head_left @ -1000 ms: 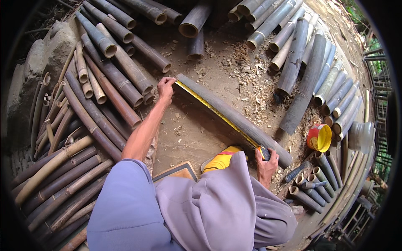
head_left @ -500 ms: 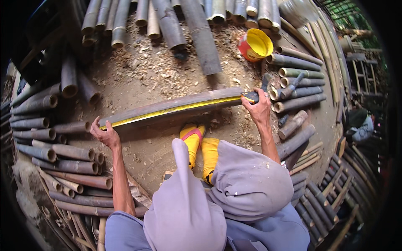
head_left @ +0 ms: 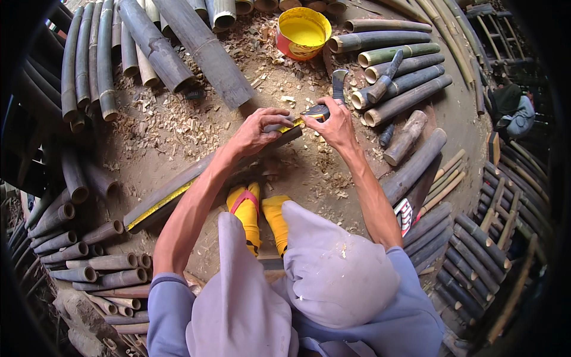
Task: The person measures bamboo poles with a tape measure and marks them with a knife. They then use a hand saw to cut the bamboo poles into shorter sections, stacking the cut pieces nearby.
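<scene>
A long grey-brown bamboo piece [head_left: 160, 193] slants across in front of my feet, its right end farther away. The yellow blade of a tape measure [head_left: 315, 112] lies stretched along it, and the case is at the right end. My right hand [head_left: 335, 124] is closed round the dark case, thumb at the blade's mouth. Over the bamboo's right end, my left hand [head_left: 257, 132] is closed with fingers bent onto bamboo and blade; its grip is partly hidden. No hand is at the bamboo's left end.
A yellow bucket [head_left: 303, 33] stands among wood shavings. Cut bamboo poles [head_left: 389, 41] lie stacked at right, more [head_left: 113, 262] at left and far side. A curved blade tool [head_left: 338, 84] is just beyond my right hand. Yellow-clad feet [head_left: 275, 217] are on the ground below.
My left hand has left the bamboo's left end and come across to its right end. The bamboo has tilted, its left end nearer me. The right hand with the tape measure has moved left and slightly away.
</scene>
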A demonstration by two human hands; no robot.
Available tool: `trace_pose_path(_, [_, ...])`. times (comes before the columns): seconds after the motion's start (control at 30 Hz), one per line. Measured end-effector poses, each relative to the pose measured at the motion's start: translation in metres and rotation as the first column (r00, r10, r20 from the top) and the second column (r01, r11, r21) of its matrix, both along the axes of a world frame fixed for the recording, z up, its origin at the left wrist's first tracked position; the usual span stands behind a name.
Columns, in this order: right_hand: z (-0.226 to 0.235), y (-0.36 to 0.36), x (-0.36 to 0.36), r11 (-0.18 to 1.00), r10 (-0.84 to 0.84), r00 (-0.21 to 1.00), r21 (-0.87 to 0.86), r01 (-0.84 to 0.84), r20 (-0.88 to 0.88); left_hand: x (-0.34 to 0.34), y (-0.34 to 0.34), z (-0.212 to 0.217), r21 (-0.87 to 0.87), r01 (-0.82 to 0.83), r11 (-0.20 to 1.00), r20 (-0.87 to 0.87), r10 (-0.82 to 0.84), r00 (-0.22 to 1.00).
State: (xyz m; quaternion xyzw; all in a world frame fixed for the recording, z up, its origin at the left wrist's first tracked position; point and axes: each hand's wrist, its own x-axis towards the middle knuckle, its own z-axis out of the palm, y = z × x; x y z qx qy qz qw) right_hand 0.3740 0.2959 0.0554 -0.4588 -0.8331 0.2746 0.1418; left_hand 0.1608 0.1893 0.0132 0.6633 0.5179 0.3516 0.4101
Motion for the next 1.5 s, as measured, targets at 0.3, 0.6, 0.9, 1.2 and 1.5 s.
trace_pose_path(0.3, [-0.016, 0.029, 0.013, 0.97, -0.058, 0.969, -0.244, -0.003, -0.241, -0.001, 0.032, -0.007, -0.207, 0.209, 0.956, -0.083, -0.23, 0.97])
trace_pose_path(0.6, [-0.08, 0.092, 0.029, 0.992, -0.126, 0.927, 0.052, 0.115, 0.354, -0.003, 0.038, 0.001, -0.234, 0.242, 0.942, -0.133, -0.278, 0.951])
trace_pose_path(0.9, [-0.082, 0.083, 0.031, 0.946, -0.322, 0.94, -0.002, 0.324, -0.113, 0.0, 0.045, 0.007, -0.238, 0.277, 0.931, -0.15, -0.317, 0.937])
trace_pose_path(1.2, [-0.012, -0.057, 0.072, 0.879, -0.468, 0.639, -0.398, 0.264, -0.61, -0.002, 0.044, 0.008, -0.279, 0.262, 0.924, -0.151, -0.312, 0.938])
trace_pose_path(1.5, [-0.037, -0.119, 0.048, 0.967, -0.127, 0.953, -0.25, 0.056, -0.277, -0.004, 0.052, 0.006, -0.247, 0.301, 0.921, -0.11, -0.335, 0.936])
